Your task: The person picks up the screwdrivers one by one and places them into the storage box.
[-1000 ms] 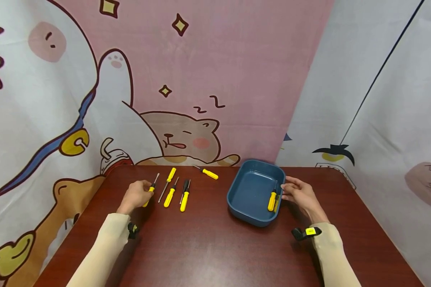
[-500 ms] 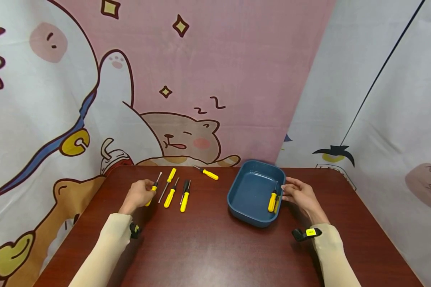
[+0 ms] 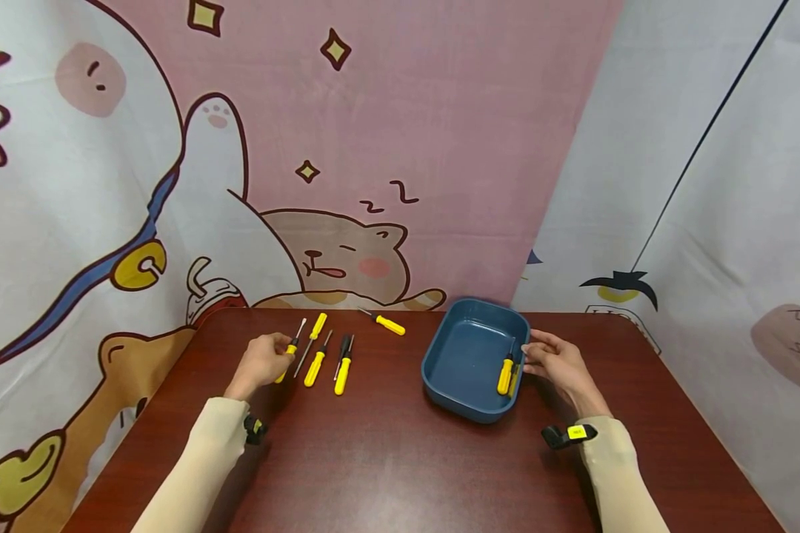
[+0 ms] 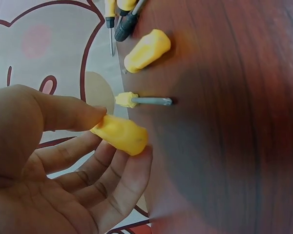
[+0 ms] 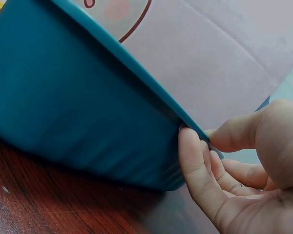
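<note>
My left hand (image 3: 263, 361) pinches the yellow handle of a screwdriver (image 4: 122, 135) between thumb and fingers, at the left of the table. In the head view its shaft points away from me. Just right of it lies another screwdriver (image 3: 318, 326), its yellow handle toward the back and its shaft toward me. My right hand (image 3: 560, 363) pinches the right rim of a blue rectangular container (image 3: 467, 359), thumb over the edge and fingers outside, as the right wrist view shows. Inside, along the right wall, rests a yellow-handled screwdriver (image 3: 505, 376).
Beside the left-hand group lie more yellow-handled screwdrivers (image 3: 315, 368), one of them (image 3: 343, 375) alongside a black handle (image 3: 344, 343). Another screwdriver (image 3: 390, 324) lies near the table's back edge. A cartoon-printed curtain (image 3: 440, 148) hangs behind the brown table (image 3: 387, 466).
My left hand has shifted a little to the right, carrying the screwdriver closer to the others. The right hand and the blue container have stayed in place.
</note>
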{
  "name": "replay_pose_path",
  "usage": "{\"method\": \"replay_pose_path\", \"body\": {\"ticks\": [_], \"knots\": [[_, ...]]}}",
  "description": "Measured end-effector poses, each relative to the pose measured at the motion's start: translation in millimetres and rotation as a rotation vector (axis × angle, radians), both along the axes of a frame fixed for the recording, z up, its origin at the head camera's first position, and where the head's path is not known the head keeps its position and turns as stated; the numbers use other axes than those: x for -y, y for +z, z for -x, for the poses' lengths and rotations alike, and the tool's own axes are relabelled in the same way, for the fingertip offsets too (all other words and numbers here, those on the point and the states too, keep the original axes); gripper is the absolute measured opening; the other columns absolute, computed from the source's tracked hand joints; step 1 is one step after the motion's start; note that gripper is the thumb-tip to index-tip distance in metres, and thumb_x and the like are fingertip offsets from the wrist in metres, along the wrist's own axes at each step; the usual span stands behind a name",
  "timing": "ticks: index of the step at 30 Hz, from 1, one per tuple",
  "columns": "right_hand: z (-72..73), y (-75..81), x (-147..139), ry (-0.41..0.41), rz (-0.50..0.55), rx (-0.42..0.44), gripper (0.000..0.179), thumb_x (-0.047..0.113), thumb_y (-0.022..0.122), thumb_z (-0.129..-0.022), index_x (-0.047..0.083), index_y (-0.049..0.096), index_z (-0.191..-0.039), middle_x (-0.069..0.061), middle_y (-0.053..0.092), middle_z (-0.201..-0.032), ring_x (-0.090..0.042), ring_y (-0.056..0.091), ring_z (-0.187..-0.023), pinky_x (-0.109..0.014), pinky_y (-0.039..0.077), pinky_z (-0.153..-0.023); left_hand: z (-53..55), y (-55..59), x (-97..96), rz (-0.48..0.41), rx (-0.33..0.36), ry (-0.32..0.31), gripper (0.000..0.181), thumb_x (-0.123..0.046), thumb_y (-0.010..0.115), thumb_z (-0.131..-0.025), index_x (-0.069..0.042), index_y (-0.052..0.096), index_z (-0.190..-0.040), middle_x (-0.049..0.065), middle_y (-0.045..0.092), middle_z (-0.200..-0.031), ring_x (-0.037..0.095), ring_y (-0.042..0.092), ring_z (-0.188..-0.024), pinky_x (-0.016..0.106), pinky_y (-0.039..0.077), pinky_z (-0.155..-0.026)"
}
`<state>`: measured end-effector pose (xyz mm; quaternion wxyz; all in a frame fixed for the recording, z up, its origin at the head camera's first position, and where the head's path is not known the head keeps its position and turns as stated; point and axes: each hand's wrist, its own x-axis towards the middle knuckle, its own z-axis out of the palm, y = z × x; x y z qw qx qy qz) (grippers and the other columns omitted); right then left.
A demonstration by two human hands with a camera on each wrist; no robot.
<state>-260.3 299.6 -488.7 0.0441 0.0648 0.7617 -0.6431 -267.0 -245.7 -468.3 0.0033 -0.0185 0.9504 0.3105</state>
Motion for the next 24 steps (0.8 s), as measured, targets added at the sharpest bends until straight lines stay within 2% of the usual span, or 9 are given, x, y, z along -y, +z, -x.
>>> {"method": "replay_pose_path", "body": {"ticks": [5, 13, 24], "knots": [[-0.2, 1.6, 2, 0.005, 0.009, -0.001, 0.066, 0.016, 0.060, -0.104, 0.001, 0.029, -0.159, -0.008, 0.066, -0.116, -0.007, 0.065, -0.089, -0.025, 0.062, -0.080, 1.4, 0.5, -3.3, -0.012, -0.024, -0.014, 0.038, -0.010, 0.069, -0.092, 0.005, 0.065, -0.127, 0.024, 0.069, -0.110, 0.027, 0.063, -0.083, 0.033, 0.055, -0.067], [-0.6, 0.7, 1, -0.006, -0.006, 0.007, 0.064, 0.015, 0.058, -0.104, 0.002, 0.030, -0.159, -0.022, 0.060, -0.129, -0.006, 0.066, -0.088, -0.025, 0.062, -0.081, 3.1, 2.6, -12.9, -0.046, -0.017, -0.013, 0.039, -0.009, 0.068, -0.092, 0.003, 0.065, -0.130, 0.022, 0.069, -0.112, 0.028, 0.062, -0.086, 0.031, 0.054, -0.067], [0.6, -0.8, 1, -0.010, 0.000, 0.007, 0.063, 0.013, 0.058, -0.104, 0.002, 0.031, -0.159, -0.019, 0.062, -0.127, -0.006, 0.066, -0.089, -0.025, 0.062, -0.081, 5.9, 5.4, -30.2, -0.091, -0.035, -0.019, 0.039, -0.007, 0.069, -0.091, 0.003, 0.065, -0.128, 0.019, 0.066, -0.100, 0.022, 0.058, -0.072, 0.027, 0.048, -0.058]]}}
